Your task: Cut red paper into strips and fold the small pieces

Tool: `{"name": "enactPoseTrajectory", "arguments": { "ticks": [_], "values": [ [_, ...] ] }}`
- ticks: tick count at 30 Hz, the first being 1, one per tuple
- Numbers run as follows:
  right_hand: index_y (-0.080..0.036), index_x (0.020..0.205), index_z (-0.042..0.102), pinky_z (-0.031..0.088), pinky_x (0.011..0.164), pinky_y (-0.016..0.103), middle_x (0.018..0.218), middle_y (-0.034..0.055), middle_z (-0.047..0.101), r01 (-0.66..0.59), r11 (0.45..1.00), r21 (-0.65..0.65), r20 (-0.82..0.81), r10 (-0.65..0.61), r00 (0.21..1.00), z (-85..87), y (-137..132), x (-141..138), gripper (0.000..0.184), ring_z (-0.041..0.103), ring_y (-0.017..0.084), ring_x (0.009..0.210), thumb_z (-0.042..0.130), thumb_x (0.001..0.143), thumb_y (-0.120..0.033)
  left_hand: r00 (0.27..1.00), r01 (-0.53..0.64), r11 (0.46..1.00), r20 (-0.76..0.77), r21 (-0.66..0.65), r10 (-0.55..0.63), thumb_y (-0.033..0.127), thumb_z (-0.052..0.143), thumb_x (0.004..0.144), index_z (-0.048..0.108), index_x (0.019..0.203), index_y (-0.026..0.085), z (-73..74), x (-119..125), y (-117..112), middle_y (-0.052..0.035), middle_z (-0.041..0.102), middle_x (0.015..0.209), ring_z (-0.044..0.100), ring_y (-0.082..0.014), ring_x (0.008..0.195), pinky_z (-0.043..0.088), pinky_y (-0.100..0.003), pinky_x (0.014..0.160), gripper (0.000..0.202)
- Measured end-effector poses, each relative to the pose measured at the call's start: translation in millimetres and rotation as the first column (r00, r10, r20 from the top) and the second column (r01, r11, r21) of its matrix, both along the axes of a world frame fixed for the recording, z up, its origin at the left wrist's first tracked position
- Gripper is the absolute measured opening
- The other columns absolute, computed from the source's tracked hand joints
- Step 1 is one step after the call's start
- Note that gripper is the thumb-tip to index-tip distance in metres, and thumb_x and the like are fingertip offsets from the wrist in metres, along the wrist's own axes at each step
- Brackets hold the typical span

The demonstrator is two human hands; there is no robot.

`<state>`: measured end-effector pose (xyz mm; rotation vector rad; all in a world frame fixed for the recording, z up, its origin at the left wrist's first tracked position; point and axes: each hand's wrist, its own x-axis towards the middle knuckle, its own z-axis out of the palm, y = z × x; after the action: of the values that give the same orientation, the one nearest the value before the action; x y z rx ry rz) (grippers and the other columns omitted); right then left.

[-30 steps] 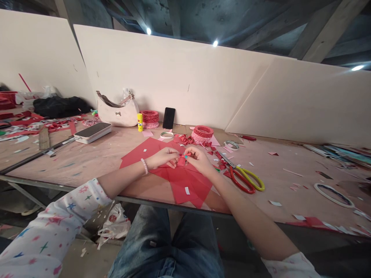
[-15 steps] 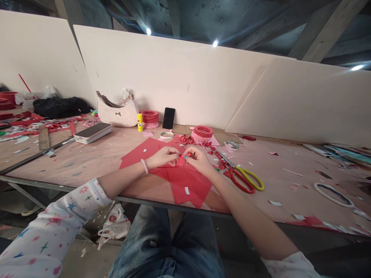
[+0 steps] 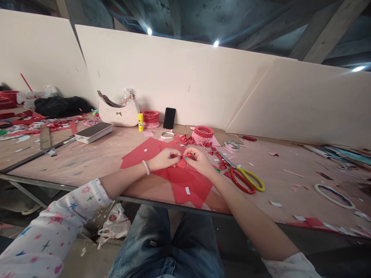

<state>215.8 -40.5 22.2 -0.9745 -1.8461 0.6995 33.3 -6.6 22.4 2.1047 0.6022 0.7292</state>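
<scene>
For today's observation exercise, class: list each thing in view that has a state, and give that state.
Red paper piece: pinched between both hands
Left hand: gripping
Right hand: gripping
Red paper sheets: spread flat, overlapping
Scissors: lying flat, untouched
Phone: upright, screen dark
Glue stick: upright, capped

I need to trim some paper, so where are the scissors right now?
In the head view, the scissors lie on the table to the right of the right hand and the red paper, with their blades toward the red scraps.
</scene>
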Motion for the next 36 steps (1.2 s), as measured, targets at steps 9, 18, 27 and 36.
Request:
{"name": "enactPoseTrajectory", "arguments": {
  "ticks": [9, 18, 27, 36],
  "values": [
    [-0.021, 0.086, 0.051, 0.042, 0.07, 0.026, 0.089, 0.001, 0.053, -0.026, 0.999, 0.029, 0.013, 0.026, 1.0, 0.8, -2.5, -2.8, 0.013, 0.053, 0.014, 0.083, 0.046, 0.076, -0.015, 0.998, -0.046, 0.99, 0.042, 0.134, 0.041, 0.02, 0.044, 0.076, 0.044, 0.061, 0.016, -0.3, 3.3, -1.2, 0.0046, 0.045, 0.056, 0.042, -0.0087, 0.055, 0.032, -0.02, 0.054, 0.015],
    [-0.021, 0.089, 0.053, 0.044, 0.072, 0.028, 0.092, 0.0024, 0.057, -0.051, 0.999, -0.019, -0.061, 0.05, 0.997, 2.5, -0.3, -0.3, 0.011, 0.056, 0.015, 0.085, 0.049, 0.078, -0.022, 0.997, -0.053, 0.995, 0.066, 0.085, 0.048, 0.021, 0.043, 0.077, 0.039, 0.061, 0.017, 1.0, 5.3, -4.7, 0.0052, 0.042, 0.056, 0.042, -0.0087, 0.055, 0.033, -0.02, 0.053, 0.017],
    [-0.02, 0.083, 0.056, 0.047, 0.061, 0.028, 0.085, 0.0025, 0.06, 0.039, 0.997, -0.07, -0.1, -0.046, 0.994, 2.0, 6.2, 4.2, 0.009, 0.057, 0.012, 0.063, 0.052, 0.076, -0.025, 0.995, -0.069, 0.995, 0.077, 0.072, 0.063, 0.02, 0.044, 0.077, 0.04, 0.06, 0.016, 1.2, 6.0, -4.0, 0.0052, 0.044, 0.055, 0.044, -0.0084, 0.053, 0.034, -0.02, 0.053, 0.018],
    [-0.022, 0.096, 0.057, 0.046, 0.077, 0.031, 0.1, 0.0047, 0.062, 0.025, 0.994, 0.103, 0.116, -0.037, 0.993, 1.8, 0.8, 2.6, 0.023, 0.058, 0.017, 0.09, 0.042, 0.08, -0.016, 0.994, 0.095, 0.952, -0.017, -0.291, -0.105, 0.022, 0.05, 0.074, 0.052, 0.067, 0.014, 2.0, 1.8, -0.7, 0.0025, 0.053, 0.059, 0.054, -0.009, 0.056, 0.044, -0.02, 0.056, 0.011]
  ]
}}
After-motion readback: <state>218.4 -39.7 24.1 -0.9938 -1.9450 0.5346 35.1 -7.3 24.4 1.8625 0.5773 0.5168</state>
